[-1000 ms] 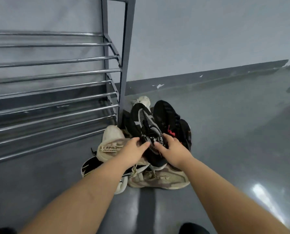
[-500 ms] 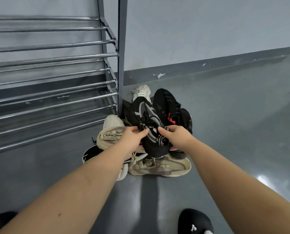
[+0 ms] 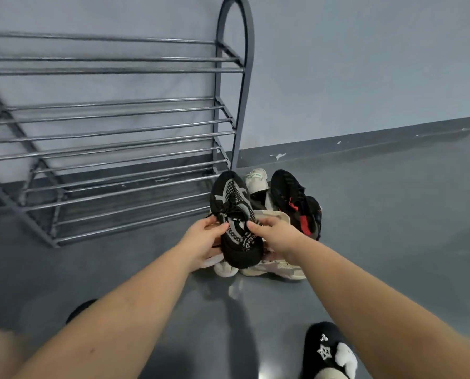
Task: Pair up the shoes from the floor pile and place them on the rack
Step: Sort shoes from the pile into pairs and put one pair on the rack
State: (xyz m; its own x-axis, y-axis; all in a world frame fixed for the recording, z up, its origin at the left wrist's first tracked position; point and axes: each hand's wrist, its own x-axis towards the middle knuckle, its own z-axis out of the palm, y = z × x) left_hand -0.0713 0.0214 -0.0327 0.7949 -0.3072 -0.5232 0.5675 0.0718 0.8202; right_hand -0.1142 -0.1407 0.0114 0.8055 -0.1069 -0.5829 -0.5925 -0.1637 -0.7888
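A black-and-grey knit sneaker is lifted above the floor pile, toe pointing away from me. My left hand grips its left side and my right hand grips its right side near the collar. Under and behind it lie a black sneaker with red accents, a white sneaker and beige sneakers. The grey metal shoe rack stands to the left against the wall, its bar shelves bare.
The pile sits at the foot of the rack's right upright, close to the wall's dark baseboard. My feet in black slippers are near the bottom edge. Grey floor stretches to the right.
Both hands have raised the black-and-grey sneaker off the pile and toward me. My view has pulled back and up, so more of the rack shows.
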